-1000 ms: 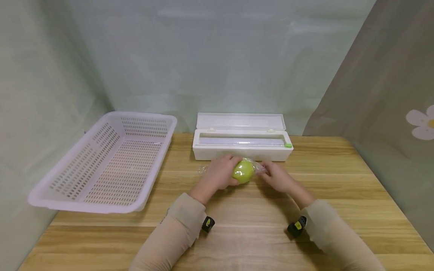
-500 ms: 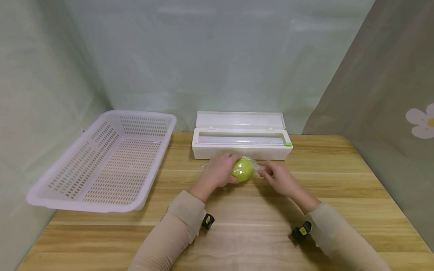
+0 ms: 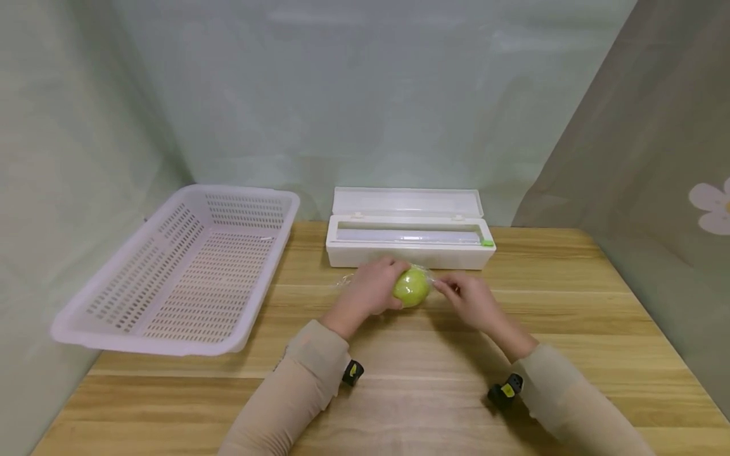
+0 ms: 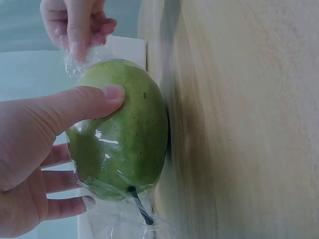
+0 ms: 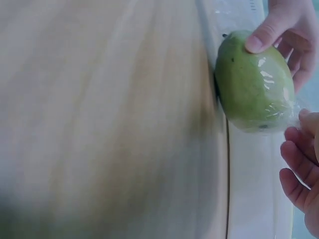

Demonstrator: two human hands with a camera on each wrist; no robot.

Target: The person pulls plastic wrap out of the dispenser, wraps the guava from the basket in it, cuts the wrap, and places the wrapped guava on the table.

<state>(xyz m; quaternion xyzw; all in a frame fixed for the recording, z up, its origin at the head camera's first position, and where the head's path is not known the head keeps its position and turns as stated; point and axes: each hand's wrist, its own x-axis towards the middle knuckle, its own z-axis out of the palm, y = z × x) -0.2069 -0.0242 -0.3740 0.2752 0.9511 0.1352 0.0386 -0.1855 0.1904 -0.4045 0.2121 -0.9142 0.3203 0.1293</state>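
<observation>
A green pear (image 3: pixel 412 288) with a dark stem lies on its side on the table, covered in clear cling film. My left hand (image 3: pixel 373 290) grips it from the left, thumb on the near side and fingers round the far side. Past the stem end, loose film (image 4: pixel 122 219) spreads out in the left wrist view. At the opposite end my right hand (image 3: pixel 466 299) pinches the film (image 4: pixel 75 62) between thumb and forefinger, its other fingers loosely curled. Behind the pear stands a white cling film box (image 3: pixel 410 256), lid raised, with the roll (image 3: pixel 407 236) inside.
On the left of the wooden table (image 3: pixel 428 392) stands a white perforated plastic basket (image 3: pixel 245 329). A green slider (image 3: pixel 487 243) sits at the box's right end. Pale sheeting (image 3: pixel 399 95) rises behind the table and at both sides.
My right hand has let the bunched film out of its fuller grip, shifted slightly and now pinches it close by the pear. My left hand keeps its hold on the pear.
</observation>
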